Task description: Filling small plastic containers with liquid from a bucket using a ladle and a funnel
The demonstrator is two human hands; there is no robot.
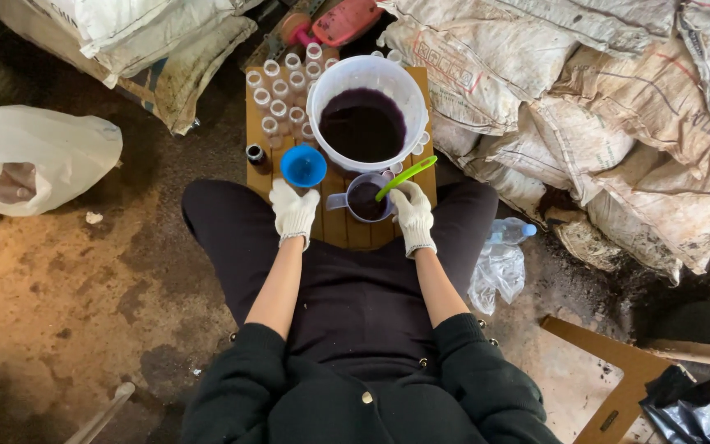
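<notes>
Your right hand [413,211] had its grip closed on the green stirrer [405,177] in the small jug [365,198] of dark liquid on the desk [337,226], your left hand [293,209] rested beside the blue funnel [303,166], apparently holding nothing, and most small bottles [279,92] looked unfilled.

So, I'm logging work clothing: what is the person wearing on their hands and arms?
Both the left hand and the right hand wear white knitted work gloves with ribbed cuffs. Black long sleeves are pushed up to the elbows.
</notes>
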